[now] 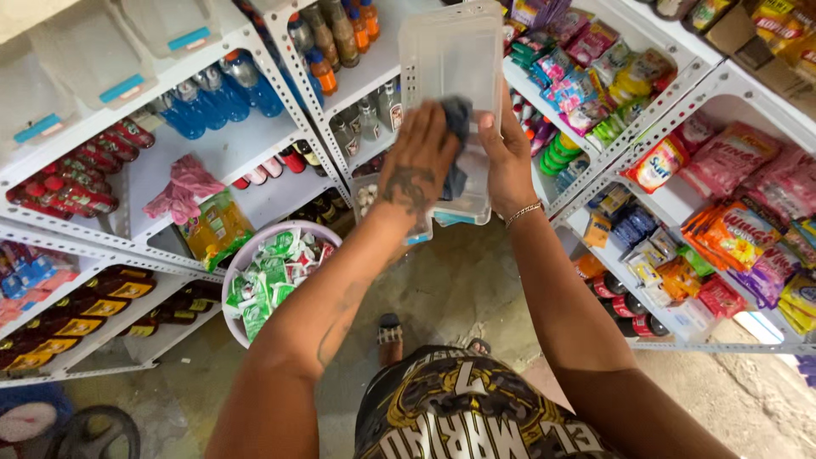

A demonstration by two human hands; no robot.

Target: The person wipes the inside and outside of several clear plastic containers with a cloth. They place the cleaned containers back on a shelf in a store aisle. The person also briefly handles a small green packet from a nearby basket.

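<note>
A clear plastic box [450,59] is held up in front of the shelves, its lower end with a blue clip near my wrists. My left hand [419,161] presses a dark blue cloth [457,119] against the box's side. The box's right edge is gripped by my right hand [507,157], which wears a thin bracelet at the wrist. The cloth is partly hidden between my two hands.
White metal shelves [289,93] stand left and right, stocked with bottles, cans and snack packets. A pale round basin [242,255] of green and white sachets sits on the floor at left. Clear lidded boxes [93,59] rest on the top left shelf. My feet stand on rough concrete.
</note>
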